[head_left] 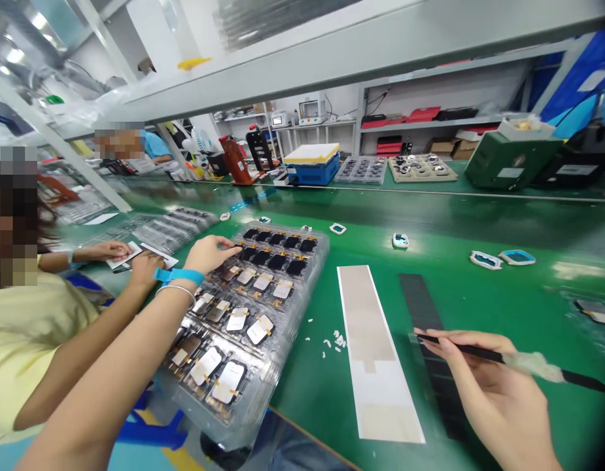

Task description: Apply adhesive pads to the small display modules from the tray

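Note:
My left hand reaches over a clear plastic tray, thumb and fingertips close together at a black square part in its far rows. Whether something is pinched there is too small to tell. The nearer rows hold parts with pale silvery faces and orange tabs. My right hand grips a slim black tool like a pen, with whitish wrapping around its middle. The tool's tip is over a black strip with crosswise divisions, which my right hand partly covers.
A long white-edged sheet lies between tray and strip, beside small white scraps. Several white-rimmed pieces lie farther back. A co-worker in a yellow top sits at left, hands over white cards. A shelf beam crosses overhead.

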`<state>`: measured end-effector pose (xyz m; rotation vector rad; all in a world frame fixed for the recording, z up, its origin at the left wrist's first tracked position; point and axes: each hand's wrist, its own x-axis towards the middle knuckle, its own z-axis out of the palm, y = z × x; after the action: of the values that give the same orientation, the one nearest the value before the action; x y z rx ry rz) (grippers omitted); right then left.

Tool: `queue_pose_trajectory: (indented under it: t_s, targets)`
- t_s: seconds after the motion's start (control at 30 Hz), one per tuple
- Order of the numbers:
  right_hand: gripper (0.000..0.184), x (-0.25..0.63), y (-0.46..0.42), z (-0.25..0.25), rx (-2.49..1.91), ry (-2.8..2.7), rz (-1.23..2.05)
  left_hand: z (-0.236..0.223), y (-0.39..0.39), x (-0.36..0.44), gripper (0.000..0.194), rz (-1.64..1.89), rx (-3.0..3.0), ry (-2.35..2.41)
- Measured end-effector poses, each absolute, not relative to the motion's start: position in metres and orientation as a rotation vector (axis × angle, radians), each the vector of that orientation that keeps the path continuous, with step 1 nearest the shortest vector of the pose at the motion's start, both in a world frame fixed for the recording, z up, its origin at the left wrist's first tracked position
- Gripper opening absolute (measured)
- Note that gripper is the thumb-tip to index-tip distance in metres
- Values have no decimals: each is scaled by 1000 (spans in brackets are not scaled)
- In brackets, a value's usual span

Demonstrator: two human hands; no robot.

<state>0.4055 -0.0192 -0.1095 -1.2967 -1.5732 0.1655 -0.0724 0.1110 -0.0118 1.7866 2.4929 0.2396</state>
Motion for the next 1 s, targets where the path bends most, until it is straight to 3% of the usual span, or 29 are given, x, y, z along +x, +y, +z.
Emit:
queue_pose_trajectory:
  t_s: [0.33, 0.43, 0.57, 0.77, 1.0]
  targets:
    - [20, 408, -16, -111, -1236, -1448, 310, 5, 127, -33, 32, 369, 1730, 2591]
    - [16, 406, -17, -106, -1204, -1373, 403, 17, 113, -14, 23, 534, 1831, 2432]
    - [11, 403, -22, -97, -1173, -1474, 476, 26, 44, 32, 34, 658, 2029, 1994]
    - [20, 388, -44, -61, -865, -1853, 337, -12, -75, 130, 20, 826, 2346, 1196]
    - [15, 368, -53, -56, -712, -2045, -78, -66, -69, 185, 19, 980, 1974, 955]
